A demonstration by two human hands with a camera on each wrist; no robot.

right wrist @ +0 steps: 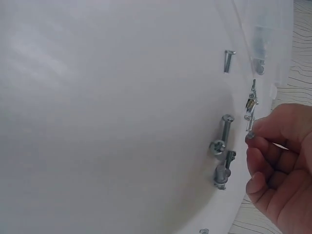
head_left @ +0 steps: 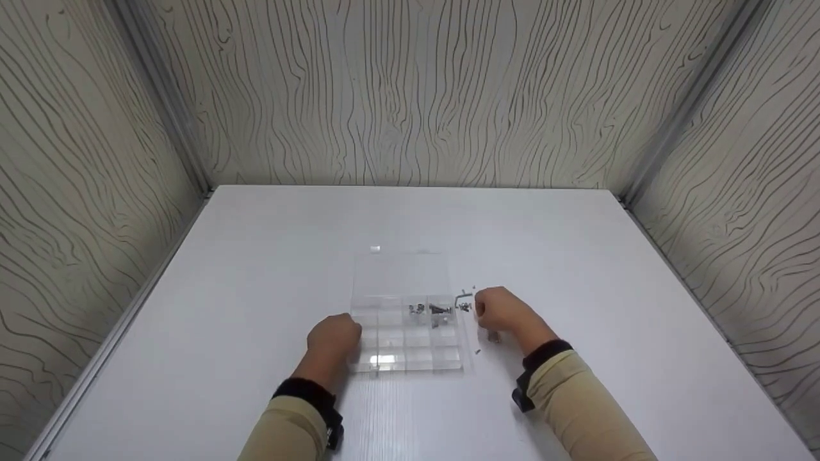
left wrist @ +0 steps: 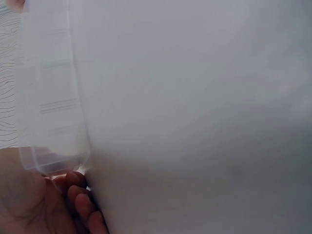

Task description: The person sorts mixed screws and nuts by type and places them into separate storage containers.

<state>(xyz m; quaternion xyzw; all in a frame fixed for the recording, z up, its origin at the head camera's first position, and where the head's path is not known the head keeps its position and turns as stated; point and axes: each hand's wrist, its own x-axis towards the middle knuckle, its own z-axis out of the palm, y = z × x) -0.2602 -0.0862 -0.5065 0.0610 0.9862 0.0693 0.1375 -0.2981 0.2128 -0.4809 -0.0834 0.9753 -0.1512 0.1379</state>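
Note:
A clear plastic compartment box lies with its lid folded open away from me. My left hand grips the box's left edge, its fingers curled at the plastic wall in the left wrist view. Screws fill one far-right compartment, and small hardware sits in the one beside it. To the right of the box, my right hand pinches a small screw between thumb and index finger. Loose screws lie just beyond those fingertips.
An L-shaped hex key lies by the box's right edge. Larger bolts are clustered on the white table beneath my right hand, with a single screw apart from them. Wood-patterned panels surround the table.

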